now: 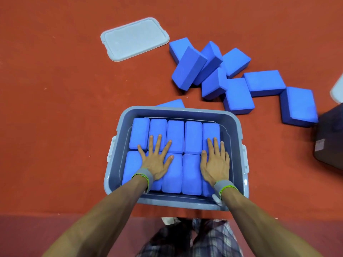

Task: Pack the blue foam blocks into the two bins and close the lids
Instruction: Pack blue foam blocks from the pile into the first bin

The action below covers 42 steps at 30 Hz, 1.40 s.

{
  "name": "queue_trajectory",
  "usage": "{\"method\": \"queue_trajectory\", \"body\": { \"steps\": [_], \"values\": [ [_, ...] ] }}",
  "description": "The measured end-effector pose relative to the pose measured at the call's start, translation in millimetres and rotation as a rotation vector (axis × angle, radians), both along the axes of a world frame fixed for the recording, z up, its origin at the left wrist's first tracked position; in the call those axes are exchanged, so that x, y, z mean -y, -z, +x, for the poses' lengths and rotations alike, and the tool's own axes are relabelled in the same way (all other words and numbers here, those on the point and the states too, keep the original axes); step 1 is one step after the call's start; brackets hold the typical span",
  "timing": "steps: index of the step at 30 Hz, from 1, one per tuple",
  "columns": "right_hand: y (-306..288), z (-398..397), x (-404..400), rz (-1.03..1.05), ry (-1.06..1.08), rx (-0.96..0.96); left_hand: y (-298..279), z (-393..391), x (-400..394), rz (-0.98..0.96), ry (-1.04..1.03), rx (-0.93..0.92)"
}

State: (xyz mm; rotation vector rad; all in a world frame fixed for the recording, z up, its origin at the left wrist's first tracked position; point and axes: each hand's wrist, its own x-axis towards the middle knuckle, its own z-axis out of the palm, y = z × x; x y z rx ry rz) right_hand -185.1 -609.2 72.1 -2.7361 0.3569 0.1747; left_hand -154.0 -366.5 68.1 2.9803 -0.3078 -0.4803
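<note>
A grey-blue bin (234, 127) stands on the red floor right in front of me, holding two rows of several blue foam blocks (193, 138) packed side by side. My left hand (156, 160) lies flat with fingers spread on the blocks at the left middle. My right hand (215, 162) presses flat on the blocks at the right. The bin's pale lid (134, 38) lies on the floor beyond, to the left. Several loose blue blocks (237, 95) are scattered beyond the bin to the right, and one block (172, 104) peeks out behind its far rim.
A dark box (330, 138) sits at the right edge, with a pale object (337, 89) above it, mostly cut off. My legs in plaid cloth (194, 240) are at the bottom. Red floor surrounds the bin.
</note>
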Motion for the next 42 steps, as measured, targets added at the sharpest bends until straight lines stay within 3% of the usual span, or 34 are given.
{"method": "queue_trajectory", "body": {
  "steps": [20, 27, 33, 42],
  "values": [
    [7, 7, -2, -0.062, -0.012, -0.082, -5, 3, -1, -0.004, 0.007, -0.022],
    [-7, 27, -8, -0.128, -0.208, 0.03, -20, 18, -21, -0.104, -0.077, 0.152],
    [8, 29, -44, -0.137, -0.362, 0.037, 5, 25, -55, -0.048, -0.099, 0.094],
    [14, 28, -45, -0.199, -0.356, 0.038, 16, 25, -52, -0.071, -0.087, 0.148]
  ]
}}
